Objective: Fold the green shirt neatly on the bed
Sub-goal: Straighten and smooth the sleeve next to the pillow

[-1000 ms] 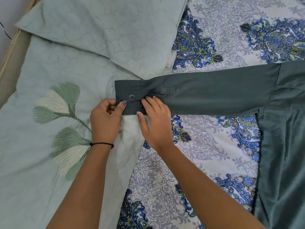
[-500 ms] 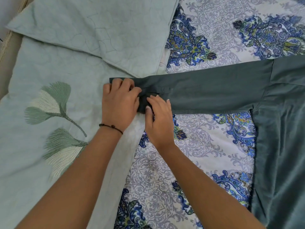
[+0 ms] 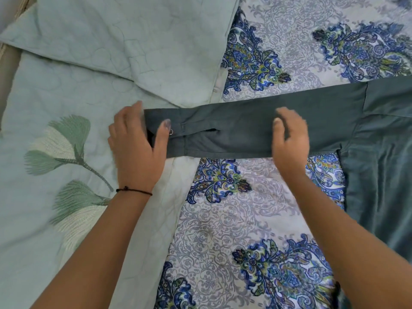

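The green shirt (image 3: 379,157) lies on the bed at the right, its body running down the right edge. One long sleeve (image 3: 240,130) stretches flat to the left across the floral bedsheet (image 3: 223,219). My left hand (image 3: 136,150) holds the buttoned cuff end, thumb on top of the cuff and fingers past its edge. Further right, my right hand (image 3: 292,141) rests on the middle of the sleeve with relaxed, blurred fingers. A small button shows beside my left thumb.
A pale green quilt (image 3: 44,97) with embroidered leaves covers the left side. A matching pillow (image 3: 133,41) lies at the top, its corner touching the sleeve's upper edge. The bed's left edge (image 3: 5,70) runs along the far left.
My right hand has slid right along the sleeve, away from the cuff. My left hand has shifted to the cuff's end, uncovering the cuff and button.
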